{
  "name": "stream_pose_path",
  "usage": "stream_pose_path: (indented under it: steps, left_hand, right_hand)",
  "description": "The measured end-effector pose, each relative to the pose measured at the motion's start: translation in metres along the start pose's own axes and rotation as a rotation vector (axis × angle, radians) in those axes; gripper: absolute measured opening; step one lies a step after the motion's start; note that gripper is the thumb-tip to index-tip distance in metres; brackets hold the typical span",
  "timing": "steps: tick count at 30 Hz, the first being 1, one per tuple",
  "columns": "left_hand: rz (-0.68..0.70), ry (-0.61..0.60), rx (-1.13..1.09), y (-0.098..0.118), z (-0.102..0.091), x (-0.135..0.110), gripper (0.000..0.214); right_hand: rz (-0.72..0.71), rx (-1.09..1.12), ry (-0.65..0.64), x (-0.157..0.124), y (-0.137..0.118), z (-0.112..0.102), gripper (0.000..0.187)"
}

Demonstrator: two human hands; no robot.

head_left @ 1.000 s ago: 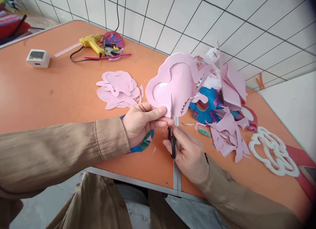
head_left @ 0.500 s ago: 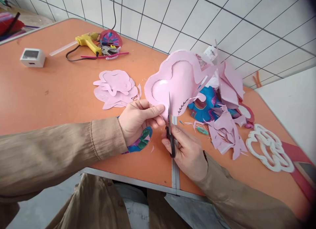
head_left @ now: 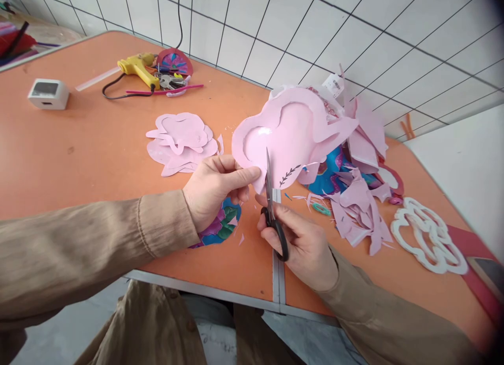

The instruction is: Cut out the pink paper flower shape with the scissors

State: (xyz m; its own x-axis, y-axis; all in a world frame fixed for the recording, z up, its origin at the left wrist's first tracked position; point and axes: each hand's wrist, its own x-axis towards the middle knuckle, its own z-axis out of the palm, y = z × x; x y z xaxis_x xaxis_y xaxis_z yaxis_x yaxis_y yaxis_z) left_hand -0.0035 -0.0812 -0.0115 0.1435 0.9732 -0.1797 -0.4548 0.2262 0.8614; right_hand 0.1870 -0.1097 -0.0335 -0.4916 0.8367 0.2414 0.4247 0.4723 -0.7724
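Note:
My left hand (head_left: 220,189) pinches the lower edge of a pink sheet (head_left: 293,134) between thumb and fingers. The sheet has a curvy outline, a cut inside its border and a dark leafy sprig drawn near the bottom. My right hand (head_left: 301,239) has its fingers in the black handles of a pair of scissors (head_left: 269,189). The blades point upward at the sheet's lower edge, just right of my left thumb. Beneath my left hand, a blue and purple patterned piece (head_left: 222,223) with green leaves lies partly hidden on the table.
Left of the sheet sits a stack of pink cut-outs (head_left: 181,142). A yellow glue gun (head_left: 137,70) and a white box (head_left: 49,94) stand farther back. On the right are pink scraps (head_left: 360,207), a green ring (head_left: 321,209) and white cloud-shaped outlines (head_left: 429,236). A tiled wall (head_left: 252,34) borders the table.
The pink sheet has turned a little and tilted down on its right side. The scissors have leaned over, with their handles shifting right and down. My left hand keeps its pinch.

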Motion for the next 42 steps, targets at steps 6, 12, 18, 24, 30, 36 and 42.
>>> stream_pose_path:
  steps: [6, 12, 18, 24, 30, 36, 42]
  left_hand:
    - [0.044, -0.019, 0.031, -0.001, -0.002, 0.000, 0.030]
    - [0.065, -0.034, 0.060, -0.002, -0.004, 0.001, 0.029]
    - [0.100, -0.027, 0.131, -0.002, -0.006, 0.002, 0.025]
    - [0.128, -0.031, 0.183, 0.000, -0.007, 0.002, 0.022]
    - [0.141, -0.030, 0.258, 0.005, -0.007, 0.004, 0.017]
    - [0.128, -0.038, 0.270, 0.005, -0.008, 0.006, 0.014]
    - [0.109, -0.037, 0.260, 0.005, -0.007, 0.005, 0.015]
  right_hand:
    - [0.049, 0.015, -0.021, -0.001, -0.002, -0.002, 0.037]
    - [0.055, 0.035, -0.024, 0.000, -0.006, -0.006, 0.035]
    - [0.040, 0.011, -0.050, -0.002, -0.004, -0.009, 0.027]
    - [0.052, -0.012, -0.074, -0.004, -0.001, -0.011, 0.029]
    - [0.067, -0.052, -0.127, -0.004, -0.001, -0.018, 0.042]
    - [0.132, -0.006, -0.181, -0.004, -0.002, -0.022, 0.046]
    - [0.147, 0.003, -0.180, -0.002, -0.006, -0.022, 0.047]
